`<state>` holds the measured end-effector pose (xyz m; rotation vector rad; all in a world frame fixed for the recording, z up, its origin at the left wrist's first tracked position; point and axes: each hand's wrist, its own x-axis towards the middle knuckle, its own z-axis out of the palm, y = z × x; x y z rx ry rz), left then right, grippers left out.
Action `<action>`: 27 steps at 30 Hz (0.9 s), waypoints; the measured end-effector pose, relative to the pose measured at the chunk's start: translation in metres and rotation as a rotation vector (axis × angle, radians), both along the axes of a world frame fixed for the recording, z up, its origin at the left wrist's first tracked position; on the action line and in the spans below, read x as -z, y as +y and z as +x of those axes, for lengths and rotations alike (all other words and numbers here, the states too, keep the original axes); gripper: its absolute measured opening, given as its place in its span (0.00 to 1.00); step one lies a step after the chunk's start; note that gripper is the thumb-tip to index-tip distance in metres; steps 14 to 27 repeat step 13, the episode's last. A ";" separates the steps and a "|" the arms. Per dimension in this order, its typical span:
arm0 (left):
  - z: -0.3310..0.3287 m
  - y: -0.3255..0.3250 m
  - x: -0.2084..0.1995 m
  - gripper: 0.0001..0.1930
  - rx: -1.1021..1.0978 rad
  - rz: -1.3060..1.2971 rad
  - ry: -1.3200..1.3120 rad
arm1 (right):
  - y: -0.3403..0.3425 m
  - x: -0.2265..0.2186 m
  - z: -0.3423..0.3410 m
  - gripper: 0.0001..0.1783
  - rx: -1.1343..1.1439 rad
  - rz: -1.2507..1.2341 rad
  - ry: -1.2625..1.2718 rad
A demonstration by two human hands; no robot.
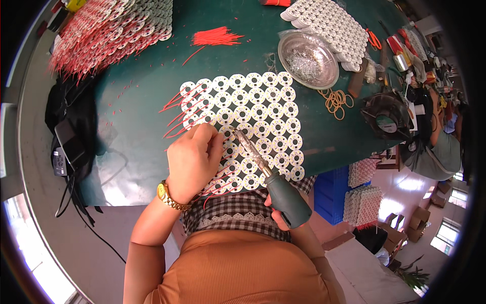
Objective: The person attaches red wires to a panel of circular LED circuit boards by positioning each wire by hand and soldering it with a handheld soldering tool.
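A sheet of round white circuit boards [257, 112], joined in rows, lies flat on the green table. Thin red wires [174, 125] stick out from its left-hand boards. Over the sheet's left part, my left hand [195, 154] is closed in a pinch on what appears to be a red wire, mostly hidden by the fingers. My right hand [277, 215] is wrapped round the dark grey handle of a soldering iron [287, 200]. The iron's tip meets the boards just right of my left fingertips; whether it touches a joint is too small to tell.
Wired board sheets [119, 30] are piled at the far left, beside a bundle of red wires [215, 36]. Far right are a metal bowl [309, 60], stacked white boards [334, 28], rubber bands [335, 102] and a round dark fan-like device [387, 115]. A black bag [76, 121] hangs at the left edge.
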<state>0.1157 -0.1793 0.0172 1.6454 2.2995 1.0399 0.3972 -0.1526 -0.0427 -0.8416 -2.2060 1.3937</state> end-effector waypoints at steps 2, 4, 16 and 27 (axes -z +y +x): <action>-0.001 0.001 0.000 0.07 -0.004 0.000 0.007 | 0.002 -0.002 -0.002 0.29 0.001 0.009 0.018; 0.000 0.001 0.000 0.08 -0.023 -0.012 -0.037 | 0.002 -0.001 -0.008 0.30 0.018 0.123 0.078; -0.001 0.001 0.000 0.08 -0.023 -0.032 -0.018 | -0.004 0.011 -0.013 0.21 0.068 0.217 0.201; -0.001 0.001 0.000 0.08 -0.023 -0.032 -0.018 | -0.004 0.011 -0.013 0.21 0.068 0.217 0.201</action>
